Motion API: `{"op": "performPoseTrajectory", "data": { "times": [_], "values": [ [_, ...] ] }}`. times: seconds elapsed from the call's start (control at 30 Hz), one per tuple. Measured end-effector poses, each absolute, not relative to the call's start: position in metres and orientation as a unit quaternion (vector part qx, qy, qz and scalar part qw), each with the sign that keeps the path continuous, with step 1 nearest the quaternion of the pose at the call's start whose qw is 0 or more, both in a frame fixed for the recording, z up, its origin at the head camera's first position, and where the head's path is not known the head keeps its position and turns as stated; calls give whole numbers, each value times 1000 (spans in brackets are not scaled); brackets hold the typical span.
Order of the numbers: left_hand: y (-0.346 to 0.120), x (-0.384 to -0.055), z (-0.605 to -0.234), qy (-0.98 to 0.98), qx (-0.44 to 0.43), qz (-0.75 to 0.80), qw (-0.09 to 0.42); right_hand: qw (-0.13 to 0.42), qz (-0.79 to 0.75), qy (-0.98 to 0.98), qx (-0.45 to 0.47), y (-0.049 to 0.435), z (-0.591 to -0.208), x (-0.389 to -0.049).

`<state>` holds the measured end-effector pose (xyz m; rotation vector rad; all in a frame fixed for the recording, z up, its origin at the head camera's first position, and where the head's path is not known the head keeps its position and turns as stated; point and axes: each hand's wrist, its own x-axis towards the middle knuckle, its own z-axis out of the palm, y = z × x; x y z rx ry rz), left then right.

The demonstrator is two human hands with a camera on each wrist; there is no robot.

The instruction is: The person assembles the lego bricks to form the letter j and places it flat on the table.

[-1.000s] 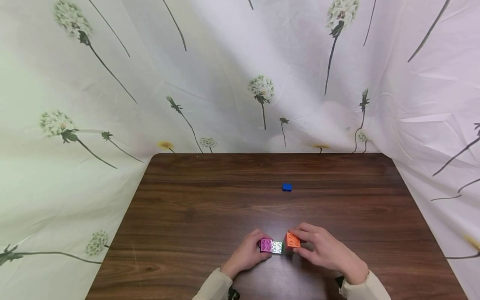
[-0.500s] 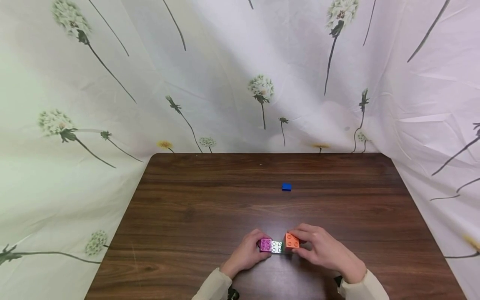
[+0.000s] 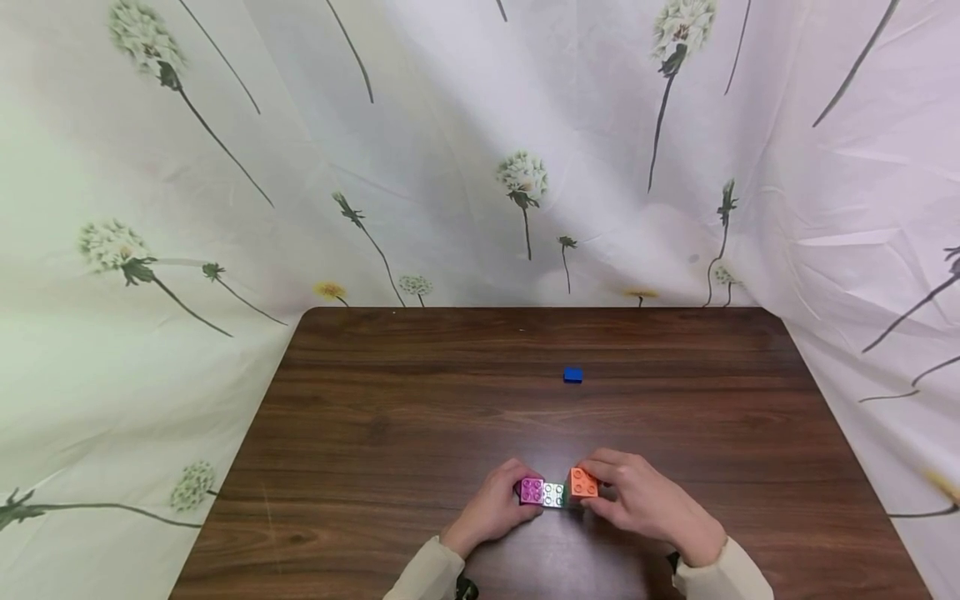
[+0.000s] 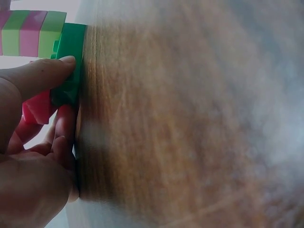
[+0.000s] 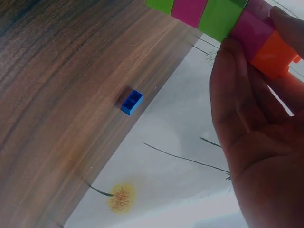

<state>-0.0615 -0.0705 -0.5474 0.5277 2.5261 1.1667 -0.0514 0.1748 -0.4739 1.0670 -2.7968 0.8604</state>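
At the front of the table, my left hand (image 3: 491, 504) grips a dark green toy brick (image 4: 73, 38) low against the tabletop, thumb on its studded face. A magenta brick (image 3: 532, 491) sits on the green brick's left end, beside bare shiny studs (image 3: 553, 495). On the right, my right hand (image 3: 637, 496) pinches the upper part of a brick tower (image 5: 221, 16) of alternating lime green and magenta. An orange brick (image 3: 583, 482) tops that tower. The tower's foot meets the dark green brick's right end in the left wrist view.
A small blue brick (image 3: 573, 376) lies farther back on the brown wooden table (image 3: 420, 400), its hollow side showing in the right wrist view. Behind and beside the table hangs a white cloth (image 3: 450, 167) printed with dandelions.
My right wrist and sleeve have shifted slightly to the left, while the fingers stay on the tower. The left hand and the bricks look the same.
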Motion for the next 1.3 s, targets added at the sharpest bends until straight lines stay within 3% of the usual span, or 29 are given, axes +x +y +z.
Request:
{"op": "performPoseTrajectory", "data": {
  "times": [0.67, 1.0, 1.3],
  "values": [
    [-70, -61, -547, 879, 193, 411, 145, -43, 281, -910, 302, 170, -474, -53],
    [-71, -60, -548, 878, 197, 414, 138, -33, 372, -889, 266, 174, -496, -51],
    [-71, -59, -546, 882, 206, 404, 130, -119, 424, -880, 177, 175, -522, -45]
  ]
}}
